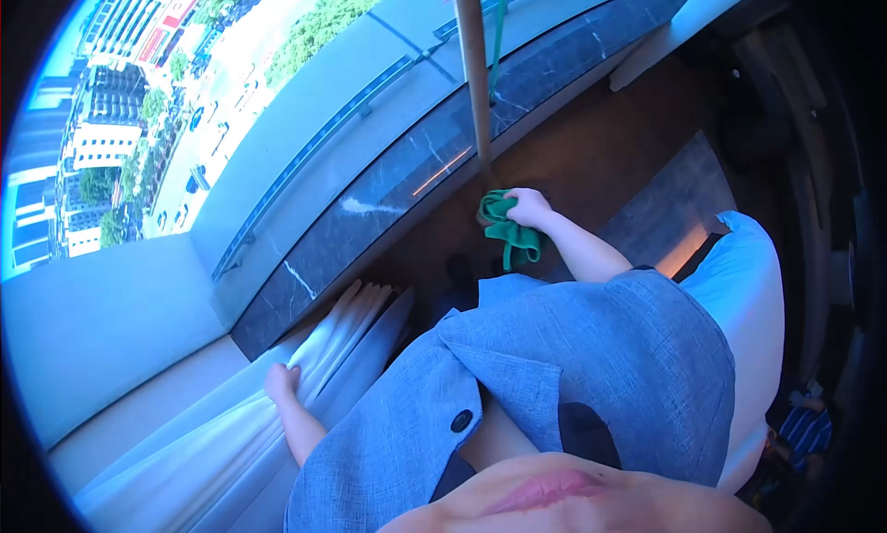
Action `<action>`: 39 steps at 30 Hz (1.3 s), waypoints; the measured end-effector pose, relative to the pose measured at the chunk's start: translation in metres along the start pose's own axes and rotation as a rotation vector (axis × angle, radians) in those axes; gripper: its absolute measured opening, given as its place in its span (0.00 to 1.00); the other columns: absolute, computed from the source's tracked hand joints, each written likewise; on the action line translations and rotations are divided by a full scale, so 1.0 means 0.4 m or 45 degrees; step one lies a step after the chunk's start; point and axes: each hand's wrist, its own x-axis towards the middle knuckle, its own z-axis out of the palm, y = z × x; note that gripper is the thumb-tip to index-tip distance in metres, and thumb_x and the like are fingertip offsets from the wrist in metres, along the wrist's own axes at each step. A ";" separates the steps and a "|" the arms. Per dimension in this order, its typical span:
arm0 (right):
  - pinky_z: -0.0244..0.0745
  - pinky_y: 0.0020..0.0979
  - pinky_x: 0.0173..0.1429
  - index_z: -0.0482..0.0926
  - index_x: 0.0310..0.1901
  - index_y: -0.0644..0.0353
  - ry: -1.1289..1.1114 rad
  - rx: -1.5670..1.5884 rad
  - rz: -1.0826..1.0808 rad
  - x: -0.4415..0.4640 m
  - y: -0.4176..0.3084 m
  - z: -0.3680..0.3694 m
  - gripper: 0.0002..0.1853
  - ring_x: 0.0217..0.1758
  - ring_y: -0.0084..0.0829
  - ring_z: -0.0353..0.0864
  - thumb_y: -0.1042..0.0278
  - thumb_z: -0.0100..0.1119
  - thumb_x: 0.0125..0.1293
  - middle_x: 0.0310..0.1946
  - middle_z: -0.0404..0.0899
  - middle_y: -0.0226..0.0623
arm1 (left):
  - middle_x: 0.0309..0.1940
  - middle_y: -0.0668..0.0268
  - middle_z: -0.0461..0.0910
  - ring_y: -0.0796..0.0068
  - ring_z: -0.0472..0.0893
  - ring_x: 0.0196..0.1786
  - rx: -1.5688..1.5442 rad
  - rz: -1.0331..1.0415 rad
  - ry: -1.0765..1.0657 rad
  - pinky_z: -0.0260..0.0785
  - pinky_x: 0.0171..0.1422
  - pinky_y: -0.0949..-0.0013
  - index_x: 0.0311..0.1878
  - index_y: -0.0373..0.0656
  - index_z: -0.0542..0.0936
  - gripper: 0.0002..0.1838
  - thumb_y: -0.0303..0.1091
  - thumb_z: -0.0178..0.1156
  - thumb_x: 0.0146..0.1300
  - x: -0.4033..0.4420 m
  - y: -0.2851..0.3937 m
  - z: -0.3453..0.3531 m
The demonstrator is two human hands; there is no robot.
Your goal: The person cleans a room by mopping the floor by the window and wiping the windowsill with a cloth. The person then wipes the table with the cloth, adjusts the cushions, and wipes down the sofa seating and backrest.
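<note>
Grey-blue jacket (610, 348) closest, left hand (283, 382) with fingers curled on pale curtain (208, 450), right hand (529, 207) farther forward, fingers closed over bunched green cloth (519, 241), cloth hanging above dark floor (637, 122), pole (473, 62) near it, marble ledge (388, 199) beyond, sunlit buildings (102, 143) outside.

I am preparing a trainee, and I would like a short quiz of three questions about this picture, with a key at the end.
1. Multiple choice: what colour is the cloth in the right hand?
a) Red
b) Green
c) Yellow

2. True or false: the left hand is holding the cloth too.

3. Fill in the gap: the dark ledge has ____ streaks.

Key:
1. b
2. False; the left hand grips the curtain.
3. white
</note>
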 end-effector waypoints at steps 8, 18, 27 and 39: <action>0.68 0.44 0.57 0.74 0.50 0.46 0.980 -0.213 -0.475 -0.029 -0.005 -0.407 0.22 0.56 0.43 0.69 0.72 0.56 0.50 0.60 0.64 0.36 | 0.39 0.52 0.80 0.56 0.80 0.44 0.182 0.084 0.079 0.72 0.49 0.60 0.37 0.41 0.82 0.22 0.48 0.62 0.44 0.071 0.106 -0.088; 0.43 0.62 0.67 0.60 0.64 0.33 0.411 -0.887 -0.494 0.332 0.016 -0.356 0.25 0.74 0.40 0.40 0.51 0.45 0.65 0.71 0.43 0.26 | 0.52 0.54 0.73 0.63 0.73 0.53 -1.042 0.811 0.038 0.65 0.56 0.63 0.56 0.43 0.71 0.26 0.40 0.64 0.53 -0.104 0.689 -0.307; 0.46 0.56 0.69 0.67 0.58 0.32 0.330 -1.158 -1.171 0.561 0.433 -1.016 0.23 0.73 0.31 0.46 0.63 0.48 0.60 0.68 0.52 0.23 | 0.61 0.55 0.63 0.66 0.66 0.60 -2.012 0.991 0.274 0.57 0.63 0.66 0.67 0.47 0.53 0.37 0.28 0.61 0.56 -0.459 1.320 -0.695; 0.70 0.39 0.54 0.75 0.47 0.61 0.931 -0.203 -0.614 0.606 0.410 -1.453 0.17 0.50 0.43 0.75 0.61 0.51 0.60 0.47 0.75 0.44 | 0.36 0.64 0.77 0.76 0.77 0.40 -2.225 0.504 0.127 0.69 0.48 0.76 0.43 0.38 0.74 0.13 0.26 0.64 0.55 -0.381 1.357 -0.664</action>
